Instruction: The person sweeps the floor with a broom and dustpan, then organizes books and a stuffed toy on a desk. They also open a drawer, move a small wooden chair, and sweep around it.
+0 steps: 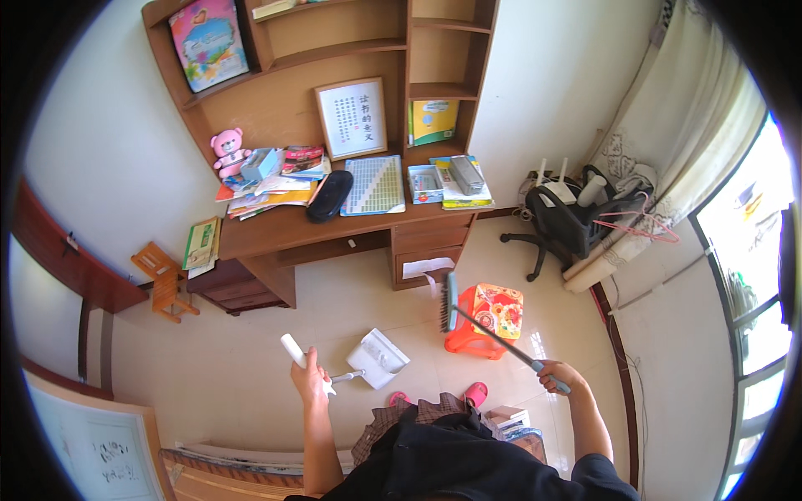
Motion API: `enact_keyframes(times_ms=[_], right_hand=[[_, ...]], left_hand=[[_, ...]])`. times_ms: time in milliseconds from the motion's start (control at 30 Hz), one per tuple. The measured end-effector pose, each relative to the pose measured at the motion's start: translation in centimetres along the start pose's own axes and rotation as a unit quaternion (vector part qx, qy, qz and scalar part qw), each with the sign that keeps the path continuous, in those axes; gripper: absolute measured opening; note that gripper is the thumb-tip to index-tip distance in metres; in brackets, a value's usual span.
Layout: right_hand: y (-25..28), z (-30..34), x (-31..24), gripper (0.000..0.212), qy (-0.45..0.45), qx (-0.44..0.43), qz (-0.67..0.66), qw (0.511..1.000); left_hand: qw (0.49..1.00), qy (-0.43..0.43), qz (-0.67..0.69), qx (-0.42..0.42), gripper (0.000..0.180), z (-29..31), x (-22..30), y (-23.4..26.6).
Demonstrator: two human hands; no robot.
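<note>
My left hand (309, 382) is closed round the white handle of a long-handled dustpan. The white pan (380, 361) is low over the floor in front of me; whether it touches the floor I cannot tell. In my right hand (560, 377) is the grey and blue handle of a broom (493, 333), its shaft slanting up to the left. The bristled broom head (449, 302) is in front of an orange stool (499, 311) with a patterned red and yellow seat, partly hiding its left side. Beside the bristles hangs a thin pale strip (433, 285).
A brown desk (334, 224) with shelves stands ahead, bearing papers, a dark case (330, 196) and a pink bear (228, 152). At right is a black swivel chair (558, 225) loaded with things. A small wooden chair (166, 280) stands left. Books (508, 417) lie near my feet.
</note>
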State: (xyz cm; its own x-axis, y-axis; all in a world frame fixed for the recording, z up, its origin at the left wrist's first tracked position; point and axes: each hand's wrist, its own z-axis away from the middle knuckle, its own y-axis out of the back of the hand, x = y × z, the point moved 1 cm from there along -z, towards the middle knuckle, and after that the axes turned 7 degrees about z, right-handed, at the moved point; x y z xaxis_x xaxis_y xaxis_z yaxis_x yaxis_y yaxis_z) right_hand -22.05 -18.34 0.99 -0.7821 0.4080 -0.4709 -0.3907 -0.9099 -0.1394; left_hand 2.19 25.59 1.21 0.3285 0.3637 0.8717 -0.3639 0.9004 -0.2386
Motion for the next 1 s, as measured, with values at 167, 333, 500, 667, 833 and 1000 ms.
enact_keyframes(times_ms=[167,333,500,667,833,1000], right_hand=[[-2.9,1.0,2.1,0.046,0.027,0.102,0.249,0.963],[0.8,-0.6,4.9,0.053,0.02,0.125,0.452,0.883],[0.9,0.1,5.0,0.052,-0.049,0.212,0.559,0.8],[2.6,-0.2,5.3,0.048,-0.047,0.252,0.573,0.778],[6.9,-0.9,4.4,0.051,-0.005,0.299,0.617,0.728],[13.1,-3.4,1.0,0.051,0.04,0.314,0.645,0.696]], left_hand=[[0.999,0.001,-0.021,-0.04,0.023,-0.4,-0.8,-2.5],[0.997,0.002,-0.019,-0.071,0.023,1.0,-2.9,-3.7],[0.996,0.009,-0.024,-0.084,0.021,2.1,-3.8,-5.3],[0.992,0.008,-0.05,-0.113,0.021,3.1,-5.0,-8.1],[0.994,0.001,-0.049,-0.101,0.021,3.5,-5.2,-11.0],[0.997,-0.007,-0.061,-0.054,0.02,4.6,-6.6,-14.1]])
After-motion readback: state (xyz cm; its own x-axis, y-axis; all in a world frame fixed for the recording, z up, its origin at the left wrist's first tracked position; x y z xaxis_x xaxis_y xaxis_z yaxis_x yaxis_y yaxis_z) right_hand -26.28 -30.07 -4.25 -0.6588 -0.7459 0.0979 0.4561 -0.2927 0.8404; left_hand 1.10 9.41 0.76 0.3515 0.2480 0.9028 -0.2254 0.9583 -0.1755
